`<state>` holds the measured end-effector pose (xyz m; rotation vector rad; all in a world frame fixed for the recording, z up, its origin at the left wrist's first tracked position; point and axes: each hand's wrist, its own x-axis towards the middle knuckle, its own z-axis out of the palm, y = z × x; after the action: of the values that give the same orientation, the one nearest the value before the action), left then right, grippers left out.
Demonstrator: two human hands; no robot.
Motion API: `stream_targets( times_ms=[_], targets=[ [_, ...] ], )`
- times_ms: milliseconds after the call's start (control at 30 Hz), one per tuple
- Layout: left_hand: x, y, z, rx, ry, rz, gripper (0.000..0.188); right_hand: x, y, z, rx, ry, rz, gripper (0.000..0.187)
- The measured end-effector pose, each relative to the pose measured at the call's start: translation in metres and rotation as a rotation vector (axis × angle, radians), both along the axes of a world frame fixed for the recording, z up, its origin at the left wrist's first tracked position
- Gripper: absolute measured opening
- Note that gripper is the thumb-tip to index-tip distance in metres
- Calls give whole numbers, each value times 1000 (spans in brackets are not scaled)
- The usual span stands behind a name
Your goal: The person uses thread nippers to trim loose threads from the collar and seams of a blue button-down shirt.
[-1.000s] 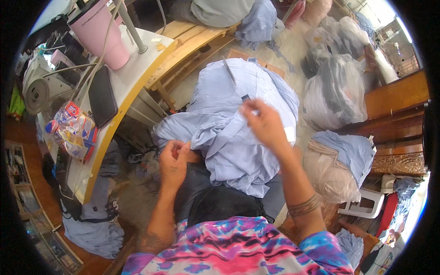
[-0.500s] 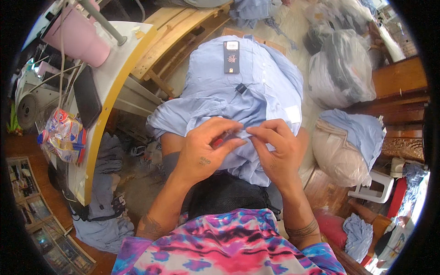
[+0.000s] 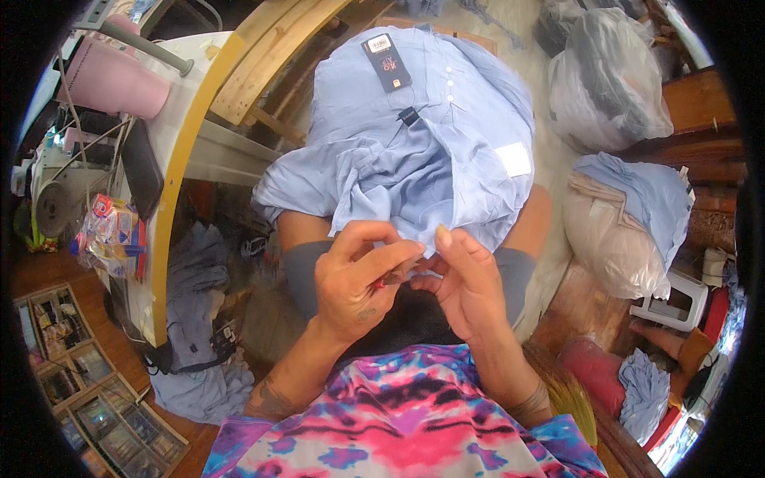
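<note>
- Left hand (image 3: 356, 275): fingers curled closed around a small red tool (image 3: 382, 283), mostly hidden.
- Right hand (image 3: 470, 280): just beside it, thumb raised, fingers half curled; whether it pinches cloth, I cannot tell.
- Blue shirt (image 3: 486, 143): over the lap, its near edge at both hands.
- Dark tag (image 3: 388, 64): on the shirt's far part.
- Pink tumbler (image 3: 119, 80): on the table (image 3: 191, 111), left.

I see that the garment (image 3: 478, 119) is light blue, the hang tag (image 3: 388, 65) black. The worn shirt (image 3: 406, 414) has tie-dye pattern in pink, blue and white. The tumbler (image 3: 119, 81) is pink.
</note>
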<state>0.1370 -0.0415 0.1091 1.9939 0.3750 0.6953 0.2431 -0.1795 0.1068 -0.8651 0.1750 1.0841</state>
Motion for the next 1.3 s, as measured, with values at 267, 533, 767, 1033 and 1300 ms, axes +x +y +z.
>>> stream_targets(
  times_ms=[267,533,767,1033,1300],
  targets=[
    [-21,4,46,-115,241,-88,37,-1,13,2,-32,-72,-46,19],
    [-27,-5,57,-116,331,-64,39,-11,23,2,-64,-140,-81,19],
    [-28,-7,55,-150,355,-6,40,-14,26,4,-129,-221,-75,23],
    [-31,-6,56,-191,351,11,37,-17,28,-1,-112,-241,-88,22],
    [-32,-3,59,-228,354,18,36,-19,31,-1,-96,-250,-88,19]
  ],
)
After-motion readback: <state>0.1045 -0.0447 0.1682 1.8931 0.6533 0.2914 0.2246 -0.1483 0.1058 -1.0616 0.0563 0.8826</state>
